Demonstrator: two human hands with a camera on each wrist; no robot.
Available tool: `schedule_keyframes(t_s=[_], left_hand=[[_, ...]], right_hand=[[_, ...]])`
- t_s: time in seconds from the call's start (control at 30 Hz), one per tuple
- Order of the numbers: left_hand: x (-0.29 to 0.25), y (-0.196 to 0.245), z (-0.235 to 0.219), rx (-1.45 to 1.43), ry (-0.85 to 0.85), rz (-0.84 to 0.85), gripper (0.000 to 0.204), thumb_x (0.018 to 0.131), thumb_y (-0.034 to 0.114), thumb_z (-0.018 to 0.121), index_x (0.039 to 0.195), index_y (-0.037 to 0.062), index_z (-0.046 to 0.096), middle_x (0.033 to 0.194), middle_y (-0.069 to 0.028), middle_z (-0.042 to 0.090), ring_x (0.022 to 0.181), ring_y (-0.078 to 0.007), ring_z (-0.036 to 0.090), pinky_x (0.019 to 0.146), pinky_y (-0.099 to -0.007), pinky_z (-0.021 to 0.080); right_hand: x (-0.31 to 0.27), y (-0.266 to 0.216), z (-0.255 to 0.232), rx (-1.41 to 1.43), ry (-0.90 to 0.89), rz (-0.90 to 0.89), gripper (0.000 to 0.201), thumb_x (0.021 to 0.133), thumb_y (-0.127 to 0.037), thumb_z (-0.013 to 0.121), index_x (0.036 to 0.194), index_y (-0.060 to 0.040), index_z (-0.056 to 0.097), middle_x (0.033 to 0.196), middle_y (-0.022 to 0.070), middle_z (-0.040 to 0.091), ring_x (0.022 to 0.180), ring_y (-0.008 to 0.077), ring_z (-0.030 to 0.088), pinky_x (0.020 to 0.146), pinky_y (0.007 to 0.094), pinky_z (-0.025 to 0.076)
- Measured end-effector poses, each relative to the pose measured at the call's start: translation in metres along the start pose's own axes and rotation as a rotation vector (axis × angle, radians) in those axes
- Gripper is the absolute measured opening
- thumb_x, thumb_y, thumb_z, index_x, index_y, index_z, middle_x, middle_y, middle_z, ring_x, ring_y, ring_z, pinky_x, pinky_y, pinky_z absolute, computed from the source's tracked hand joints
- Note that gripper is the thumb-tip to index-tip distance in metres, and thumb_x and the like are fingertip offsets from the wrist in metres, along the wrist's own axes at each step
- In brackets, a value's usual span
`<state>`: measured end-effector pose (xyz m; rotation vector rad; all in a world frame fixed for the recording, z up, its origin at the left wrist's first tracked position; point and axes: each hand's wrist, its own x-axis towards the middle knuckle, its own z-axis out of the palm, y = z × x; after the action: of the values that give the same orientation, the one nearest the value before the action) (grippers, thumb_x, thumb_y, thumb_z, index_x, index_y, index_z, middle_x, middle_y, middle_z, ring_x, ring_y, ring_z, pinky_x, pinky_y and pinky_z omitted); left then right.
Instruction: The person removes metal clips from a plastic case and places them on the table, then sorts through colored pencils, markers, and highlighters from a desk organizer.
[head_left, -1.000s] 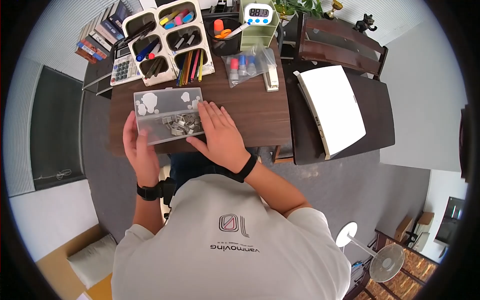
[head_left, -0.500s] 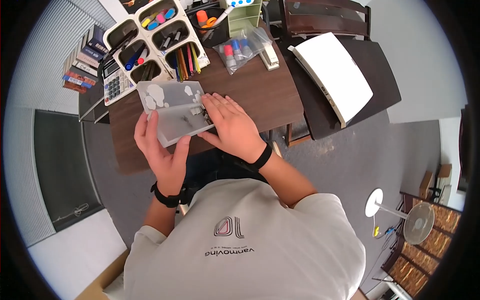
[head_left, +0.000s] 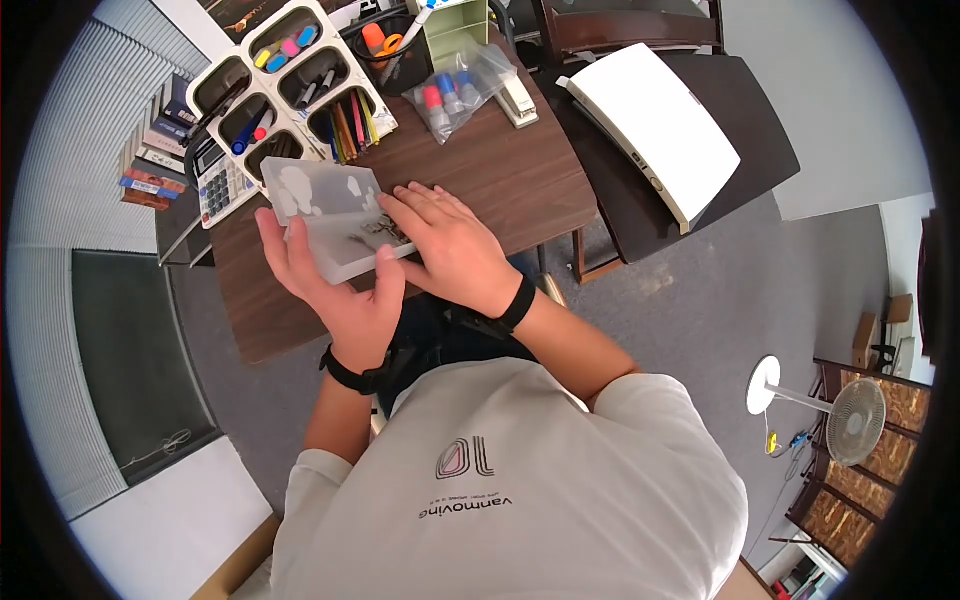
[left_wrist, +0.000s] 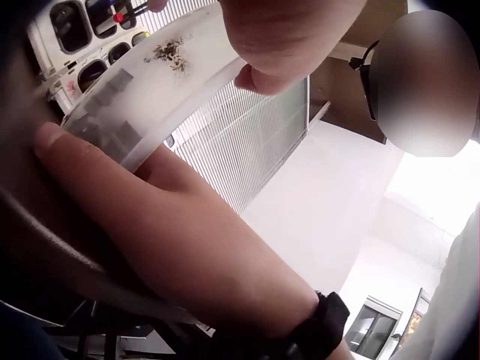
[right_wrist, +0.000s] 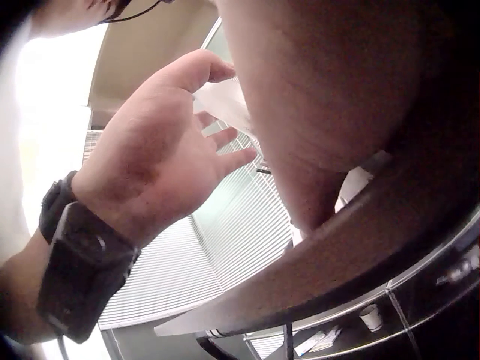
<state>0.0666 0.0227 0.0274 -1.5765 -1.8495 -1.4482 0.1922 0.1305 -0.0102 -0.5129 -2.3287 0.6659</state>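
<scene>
A translucent plastic box (head_left: 345,268) with its hinged lid up is tilted, its left end raised above the wooden table. My left hand (head_left: 345,310) grips that left end, fingers behind and thumb along the near edge. Small silvery metal pieces (head_left: 388,231) lie gathered towards the right end, partly hidden by my right hand (head_left: 455,245). That hand's extended fingers rest against the right end, with the thumb near the front corner. Through the box bottom in the left wrist view, dark specks (left_wrist: 172,55) and greyish square shapes (left_wrist: 112,112) show.
Behind the box stand a white pen organizer (head_left: 283,88), a calculator (head_left: 222,190) and a black mesh cup (head_left: 400,70). A clear bag of small bottles (head_left: 455,92) lies beside a stapler (head_left: 517,101). A white device (head_left: 660,130) sits on the dark table at right.
The left hand has shifted its hold and lifted the box's left end. The metal pieces have slid right, towards the right hand. The head view has turned and shifted.
</scene>
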Motion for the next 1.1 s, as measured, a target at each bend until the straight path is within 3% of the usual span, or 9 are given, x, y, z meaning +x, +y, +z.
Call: schedule_keyframes(t_s=[0.17,0.27,0.53,0.87,1.0,1.1], left_hand=[[0.002,-0.005,-0.004,-0.024,0.05,0.023,0.078,0.087,0.008,0.067,0.156,0.004,0.03,0.17,-0.0299,0.012,0.156,-0.0469,0.022,0.12,-0.0607,0.034],[0.005,-0.002,-0.009,-0.092,0.065,-0.049,0.071,0.084,-0.003,0.057,0.149,0.0049,0.029,0.171,-0.0241,0.011,0.156,-0.0409,0.024,0.122,-0.0582,0.039],[0.01,-0.011,-0.012,-0.057,0.078,-0.028,0.068,0.082,-0.005,0.055,0.145,0.0056,0.031,0.171,-0.0237,0.013,0.154,-0.0418,0.031,0.12,-0.0576,0.044],[0.011,-0.021,-0.03,0.017,0.074,-0.029,0.069,0.077,-0.008,0.052,0.142,0.0066,0.033,0.171,-0.025,0.015,0.147,-0.0441,0.042,0.118,-0.0573,0.046],[0.013,-0.028,-0.03,-0.065,0.056,-0.017,0.069,0.077,-0.007,0.053,0.141,0.008,0.034,0.172,-0.0256,0.014,0.149,-0.044,0.04,0.118,-0.057,0.046],[0.015,-0.031,-0.033,-0.065,-0.009,0.093,0.068,0.076,-0.007,0.053,0.14,0.0089,0.034,0.172,-0.026,0.015,0.149,-0.0441,0.039,0.119,-0.0575,0.045]], right_hand=[[0.005,-0.009,0.018,0.001,0.006,-0.013,0.072,0.088,-0.026,0.077,0.151,-0.0054,0.051,0.148,0.0223,0.059,0.14,0.0396,0.055,0.122,0.051,0.04],[0.011,-0.011,0.021,0.047,-0.017,-0.017,0.074,0.085,-0.025,0.08,0.151,-0.0071,0.051,0.149,0.0209,0.057,0.14,0.0387,0.054,0.122,0.0507,0.04],[0.013,-0.01,0.027,0.001,-0.014,-0.105,0.074,0.082,-0.027,0.085,0.148,-0.0123,0.054,0.143,0.0196,0.059,0.141,0.0369,0.053,0.123,0.0489,0.038],[0.011,-0.009,0.027,-0.024,-0.051,-0.145,0.067,0.086,-0.035,0.082,0.146,-0.0186,0.058,0.146,0.0162,0.058,0.142,0.0355,0.051,0.123,0.0498,0.038],[0.011,-0.007,0.029,-0.059,-0.056,-0.17,0.06,0.089,-0.036,0.079,0.145,-0.0211,0.06,0.148,0.0162,0.057,0.143,0.0353,0.05,0.123,0.0498,0.037],[0.012,-0.009,0.026,-0.04,-0.071,-0.148,0.06,0.09,-0.035,0.078,0.145,-0.0207,0.06,0.148,0.0159,0.057,0.144,0.0353,0.049,0.123,0.0496,0.037]])
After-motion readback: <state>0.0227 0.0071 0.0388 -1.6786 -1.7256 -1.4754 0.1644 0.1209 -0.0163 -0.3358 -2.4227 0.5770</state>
